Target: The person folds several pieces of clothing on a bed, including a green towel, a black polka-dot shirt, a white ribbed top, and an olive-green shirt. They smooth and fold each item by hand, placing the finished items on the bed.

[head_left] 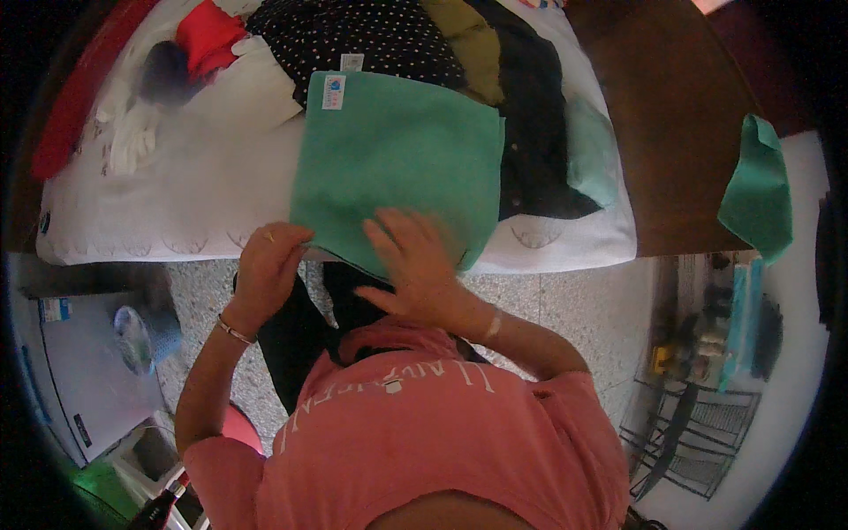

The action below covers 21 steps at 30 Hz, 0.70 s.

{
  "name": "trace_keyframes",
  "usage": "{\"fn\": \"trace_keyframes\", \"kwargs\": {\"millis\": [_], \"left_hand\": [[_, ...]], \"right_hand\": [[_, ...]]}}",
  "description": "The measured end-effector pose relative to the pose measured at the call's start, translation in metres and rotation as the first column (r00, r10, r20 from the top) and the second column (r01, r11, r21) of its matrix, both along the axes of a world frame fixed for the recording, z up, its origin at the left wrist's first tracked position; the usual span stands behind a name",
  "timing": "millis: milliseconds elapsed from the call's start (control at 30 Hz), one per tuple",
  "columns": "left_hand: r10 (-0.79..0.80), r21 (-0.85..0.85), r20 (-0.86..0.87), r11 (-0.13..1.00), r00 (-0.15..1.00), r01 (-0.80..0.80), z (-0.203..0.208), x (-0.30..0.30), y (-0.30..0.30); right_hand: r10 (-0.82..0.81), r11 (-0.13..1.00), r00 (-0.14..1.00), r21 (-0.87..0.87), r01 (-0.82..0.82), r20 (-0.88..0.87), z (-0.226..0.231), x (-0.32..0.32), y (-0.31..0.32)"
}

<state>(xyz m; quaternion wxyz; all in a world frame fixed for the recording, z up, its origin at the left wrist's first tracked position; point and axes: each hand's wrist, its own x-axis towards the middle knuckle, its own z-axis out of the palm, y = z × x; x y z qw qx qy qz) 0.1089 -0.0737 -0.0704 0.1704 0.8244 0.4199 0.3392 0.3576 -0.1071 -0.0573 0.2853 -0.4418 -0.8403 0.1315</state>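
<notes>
A green cloth lies spread on the bed, a small white label at its far left corner. Its near edge hangs a little over the mattress edge. At the near left corner my left hand pinches the cloth between thumb and fingers. My right hand rests on the near part of the cloth, palm down with fingers spread, slightly blurred. Under the far side of the cloth is a black polka-dot garment. A black buttoned garment reaches out beside its right edge.
The bed has a white sheet. Red cloth, white gloves, an olive garment and a pale-green folded item lie on it. A green cloth hangs at right. A small refrigerator stands lower left, a rack lower right.
</notes>
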Motion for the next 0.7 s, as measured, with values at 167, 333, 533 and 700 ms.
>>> {"fn": "trace_keyframes", "kwargs": {"millis": [167,333,533,700], "left_hand": [[0.009,0.019,-0.005,1.0,1.0,-0.009,0.02,-0.001,-0.006],[-0.014,0.015,0.016,1.0,1.0,0.014,0.013,-0.016,-0.015],[-0.025,0.034,0.014,0.999,1.0,0.025,-0.001,-0.033,-0.011],[-0.048,-0.013,0.021,0.999,0.999,0.048,-0.002,-0.037,-0.013]], "right_hand": [[-0.102,0.991,0.992,0.091,0.095,0.076,-0.036,-0.012,0.011],[-0.149,0.982,0.969,0.147,0.121,0.196,-0.024,0.037,-0.012],[-0.124,0.992,0.94,0.078,0.104,0.318,-0.019,0.088,-0.044],[0.006,0.995,0.966,-0.096,0.02,0.26,-0.007,0.111,-0.054]]}}
